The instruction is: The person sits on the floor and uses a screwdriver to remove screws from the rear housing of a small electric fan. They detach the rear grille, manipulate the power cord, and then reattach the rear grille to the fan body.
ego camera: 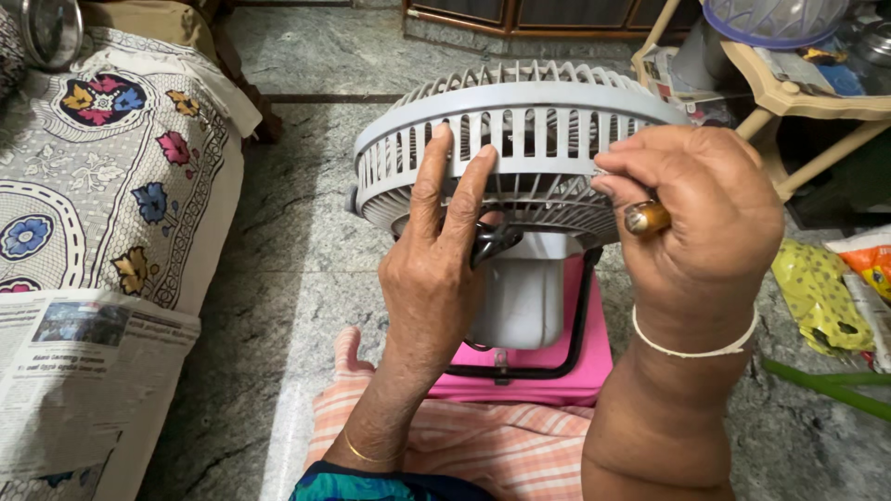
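My left hand (436, 269): fingers spread flat against the grey fan (520, 139) grille
My right hand (701, 213): clamped round a brown tool handle (647, 218) at the rim
Fan: on a pink stool (580, 357)

Bare stone floor (306, 213) lies open left of the grey fan (520, 139), up to the patterned bed (121, 176). On the right, a plastic table (798, 93) and yellow bag (821, 297) crowd close.

Both hands grip a grey fan (520, 139): the left hand (436, 269) presses fingers against its guard rim, the right hand (705, 213) clasps the rim's right side. Under the fan sits a pink stool (585, 353); left of it, a flowered bedsheet (111, 167).
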